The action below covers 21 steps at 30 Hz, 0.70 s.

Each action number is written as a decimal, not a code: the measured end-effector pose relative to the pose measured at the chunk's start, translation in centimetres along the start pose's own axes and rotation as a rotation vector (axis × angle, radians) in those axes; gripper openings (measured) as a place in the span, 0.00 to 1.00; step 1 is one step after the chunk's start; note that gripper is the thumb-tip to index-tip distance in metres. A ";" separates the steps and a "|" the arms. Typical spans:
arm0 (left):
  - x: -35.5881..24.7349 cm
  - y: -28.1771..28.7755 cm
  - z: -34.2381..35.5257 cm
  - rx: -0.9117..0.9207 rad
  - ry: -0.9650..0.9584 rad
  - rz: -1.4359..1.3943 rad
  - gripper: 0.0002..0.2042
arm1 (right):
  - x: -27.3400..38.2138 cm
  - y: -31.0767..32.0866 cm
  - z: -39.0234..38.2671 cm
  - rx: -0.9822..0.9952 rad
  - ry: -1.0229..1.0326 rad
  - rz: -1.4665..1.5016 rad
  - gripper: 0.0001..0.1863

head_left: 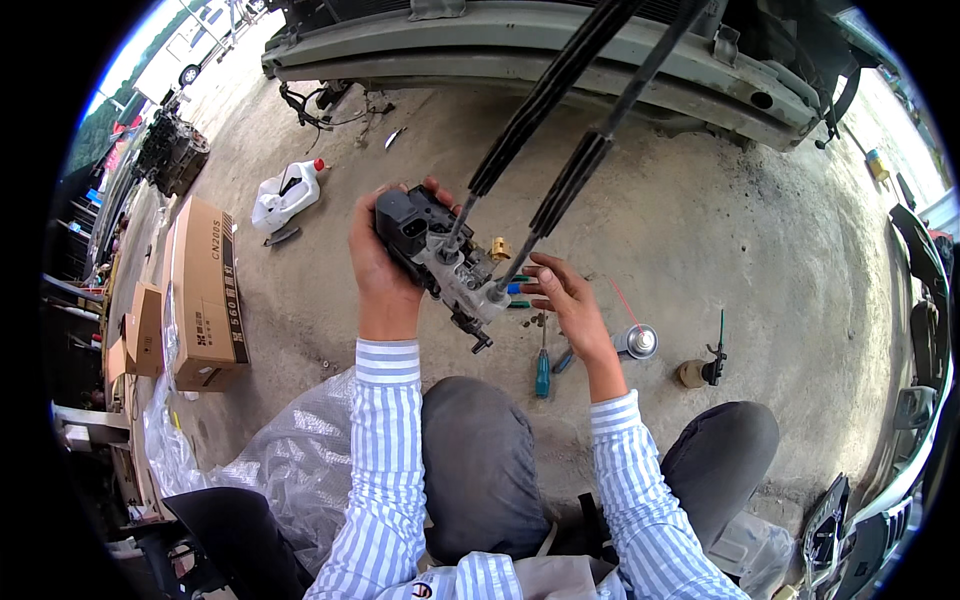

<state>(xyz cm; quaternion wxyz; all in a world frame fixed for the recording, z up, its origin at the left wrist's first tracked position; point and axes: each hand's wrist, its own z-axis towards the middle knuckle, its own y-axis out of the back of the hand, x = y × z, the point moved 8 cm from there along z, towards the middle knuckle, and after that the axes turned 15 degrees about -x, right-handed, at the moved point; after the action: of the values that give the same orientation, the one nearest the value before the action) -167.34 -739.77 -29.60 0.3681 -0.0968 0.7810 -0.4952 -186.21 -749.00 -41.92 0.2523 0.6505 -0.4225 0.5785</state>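
Observation:
My left hand (378,270) grips a black and silver cable actuator (462,272) from its left side, with fingertips showing over its far edge. Two black-sheathed cables (532,95) run from the actuator up toward the car front. A brass-coloured fitting (499,248) shows at its right side. Beside the actuator's lower right end, my right hand (572,308) is open with fingers apart; whether a fingertip touches the cable end I cannot tell. Below it on the ground lies a teal-handled screwdriver (542,375), and a spray can (640,342) stands close to the right wrist.
A car's grey bumper beam (430,52) spans the far side. On the left are a white jug (287,200), a cardboard box (198,300) and bubble wrap (300,425). A small brown container with a black top (692,374) stands at the right. Car panels line the right edge.

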 end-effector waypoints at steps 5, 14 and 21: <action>1.9 -1.9 -1.1 0.209 0.123 0.112 0.15 | 10.7 -4.0 -3.8 0.294 0.192 0.250 0.32; 2.7 -3.7 -2.3 0.282 0.282 -0.039 0.18 | 12.6 -4.4 -5.4 0.273 0.295 0.227 0.29; 4.2 -5.1 -2.8 0.384 0.334 -0.094 0.19 | 12.9 -3.7 -6.0 0.244 0.254 0.292 0.28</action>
<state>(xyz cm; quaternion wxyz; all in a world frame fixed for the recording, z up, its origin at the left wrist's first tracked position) -173.28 -742.44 -26.63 0.2225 0.0218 0.7172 -0.6600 -186.63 -745.52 -27.61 0.1366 0.5300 -0.4038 0.7330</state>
